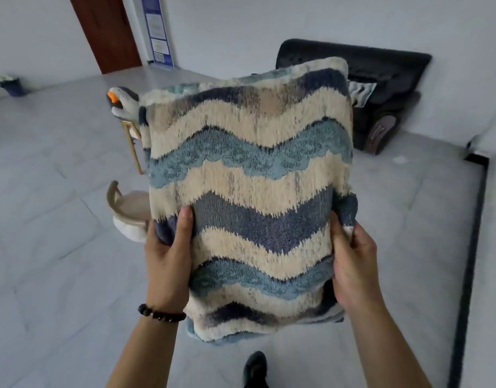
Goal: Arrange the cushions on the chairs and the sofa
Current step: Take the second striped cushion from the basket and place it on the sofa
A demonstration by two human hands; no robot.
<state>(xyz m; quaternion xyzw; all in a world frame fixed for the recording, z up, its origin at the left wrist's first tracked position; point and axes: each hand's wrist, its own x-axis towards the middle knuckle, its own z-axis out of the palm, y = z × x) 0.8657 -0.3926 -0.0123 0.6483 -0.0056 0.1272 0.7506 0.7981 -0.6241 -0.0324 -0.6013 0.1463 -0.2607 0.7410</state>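
A large cushion with cream, teal and navy wavy stripes fills the middle of the view, held up in the air. My left hand grips its left edge and my right hand grips its right edge. Behind it at the far right stands a dark sofa against the wall, with another patterned cushion peeking out on its seat. To the left, partly hidden by the held cushion, is a beige chair with a curved back. Further back a goose plush toy sits on a gold-legged chair.
Grey tiled floor spreads all around. A brown door and a blue poster stand on the far wall, and a small dark bin sits at the far left. A black strip runs along the floor on the right. My shoe shows below.
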